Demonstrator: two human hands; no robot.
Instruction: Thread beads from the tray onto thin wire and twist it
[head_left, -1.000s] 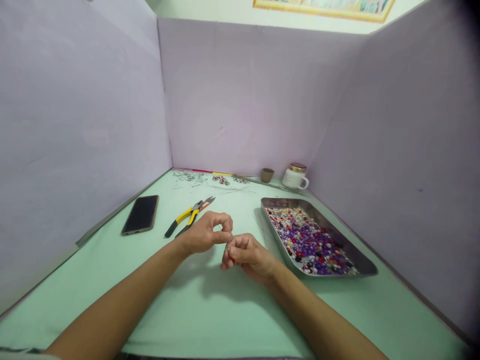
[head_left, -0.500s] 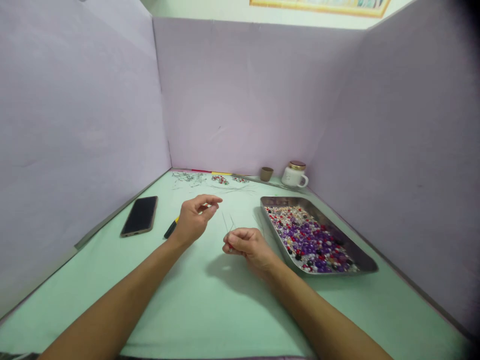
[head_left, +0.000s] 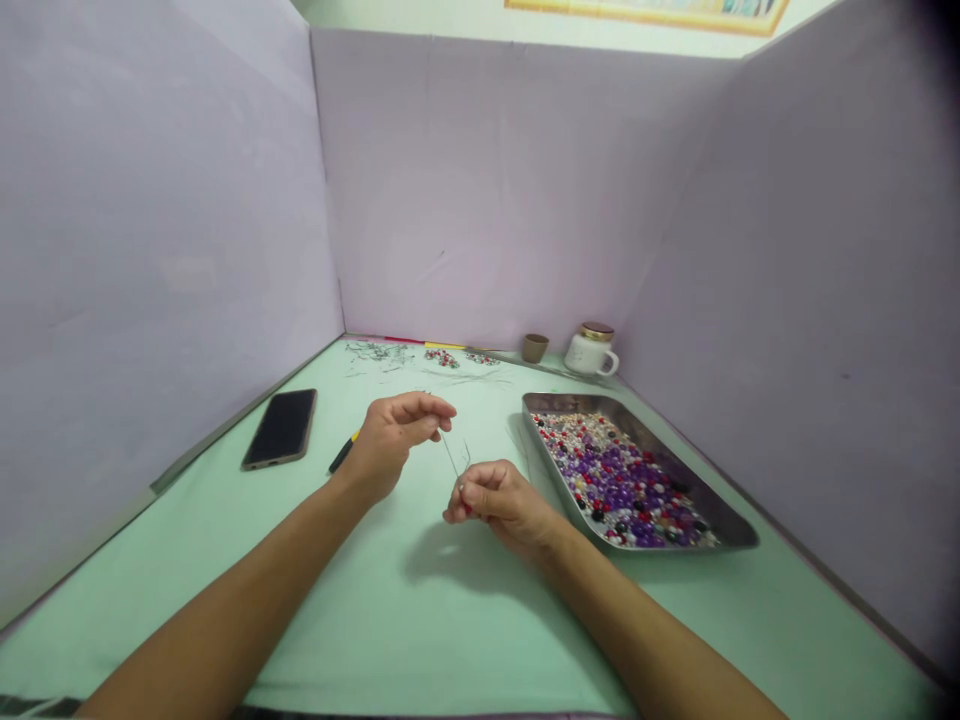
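Note:
Between thumb and fingers, my right hand (head_left: 495, 500) pinches a small beaded piece, of which a red bead and a pale bead show at the fingertips. Two thin wire ends stick up out of it. My left hand (head_left: 401, 430), up and to the left, has its thumb and fingers closed on the tip of one thin wire (head_left: 448, 452), which runs taut down to the right hand. The other wire end stands free and slightly bent. Most of the beaded piece is hidden by the right fingers.
A metal tray (head_left: 724, 510) of purple, red, white and black beads lies at right. A phone (head_left: 281, 428) and a black-and-yellow tool (head_left: 343, 453) are at left. Wire bits (head_left: 379, 353), beaded pieces (head_left: 442, 357), a small cup (head_left: 535, 347) and a lidded mug (head_left: 591, 352) stand along the back.
My left hand has moved slightly right and closed its fingertips on one wire end. The right hand keeps its pinch on the beaded piece, nearly in place.

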